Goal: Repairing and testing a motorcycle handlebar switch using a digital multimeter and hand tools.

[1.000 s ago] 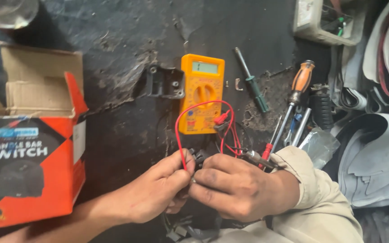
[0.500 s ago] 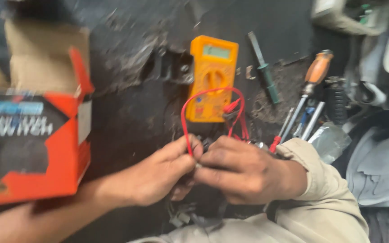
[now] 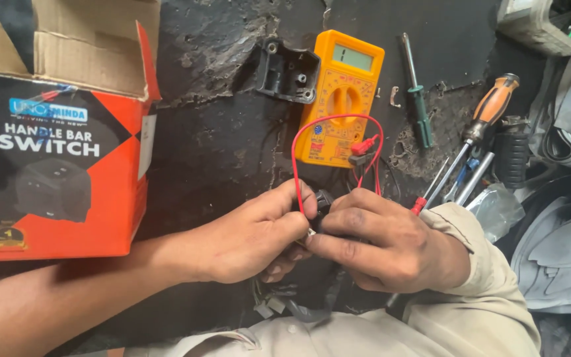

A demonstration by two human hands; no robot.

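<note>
Small black switch part (image 3: 324, 200), mostly hidden, wrapped by a red lead (image 3: 297, 173), pinched between both hands (image 3: 312, 233)

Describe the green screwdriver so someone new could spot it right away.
Start at the orange-yellow multimeter lying on the dark worktop. Just to its right lies a slim green-handled screwdriver, apart from the cluster of tools further right, where the thicker orange-and-black-handled screwdriver lies.

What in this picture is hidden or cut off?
- Head view: black part mostly covered by the left hand and right hand.
- Black probe lead: tip hidden under the fingers.
- Cardboard box: cut by the left edge.
- Multimeter dial markings: too small.
</note>
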